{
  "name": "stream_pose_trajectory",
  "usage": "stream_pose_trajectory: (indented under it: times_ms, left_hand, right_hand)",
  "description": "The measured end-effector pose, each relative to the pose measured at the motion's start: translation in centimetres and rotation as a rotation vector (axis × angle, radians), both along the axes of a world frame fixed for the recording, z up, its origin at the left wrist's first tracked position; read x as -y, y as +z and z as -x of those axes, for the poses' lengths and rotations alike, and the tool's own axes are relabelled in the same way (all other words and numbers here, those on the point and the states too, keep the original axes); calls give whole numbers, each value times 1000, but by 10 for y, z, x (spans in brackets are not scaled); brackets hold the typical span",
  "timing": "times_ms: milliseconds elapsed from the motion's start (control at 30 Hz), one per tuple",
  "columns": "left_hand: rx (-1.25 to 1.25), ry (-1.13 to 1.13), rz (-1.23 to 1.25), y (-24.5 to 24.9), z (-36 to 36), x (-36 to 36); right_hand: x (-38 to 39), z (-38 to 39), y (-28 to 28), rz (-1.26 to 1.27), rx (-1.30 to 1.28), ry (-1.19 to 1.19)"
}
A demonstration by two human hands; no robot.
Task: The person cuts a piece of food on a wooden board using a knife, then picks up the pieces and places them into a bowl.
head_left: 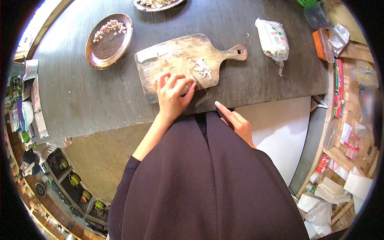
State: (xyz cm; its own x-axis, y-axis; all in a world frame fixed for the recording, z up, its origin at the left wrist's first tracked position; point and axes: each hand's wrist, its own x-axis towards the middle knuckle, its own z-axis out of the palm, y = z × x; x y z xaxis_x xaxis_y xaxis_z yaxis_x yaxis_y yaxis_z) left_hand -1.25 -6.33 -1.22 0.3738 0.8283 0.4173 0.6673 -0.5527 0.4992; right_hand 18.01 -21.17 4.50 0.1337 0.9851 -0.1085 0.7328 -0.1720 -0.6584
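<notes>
A wooden cutting board (pixel 180 46) with a handle lies on the dark table. My left hand (pixel 172 93) rests on its near edge, fingers curled down and pressed together; what lies under the fingertips is hidden. My right hand (pixel 238 123) grips a knife (pixel 207 93), whose thin blade points up-left onto the board beside my left fingertips. Small white chopped pieces (pixel 203 69) lie in a loose pile right of the blade. Near the board's far left corner sits a pale, flat-sided strip (pixel 147 55).
A brown oval plate (pixel 96 56) holding small chopped bits stands at the left. Another plate (pixel 160 8) of pale pieces is cut off at the top. A white printed plastic bag (pixel 274 40) lies right of the board's handle. Shelves with packages (pixel 338 88) flank the table on the right.
</notes>
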Motion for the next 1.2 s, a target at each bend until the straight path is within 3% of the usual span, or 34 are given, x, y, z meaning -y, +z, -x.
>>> stream_pose_trajectory:
  times_ms: [1200]
  left_hand:
    - [20,-55,-53,-2,1,-2]
  right_hand:
    - [6,6,-4,-44,-100,-46]
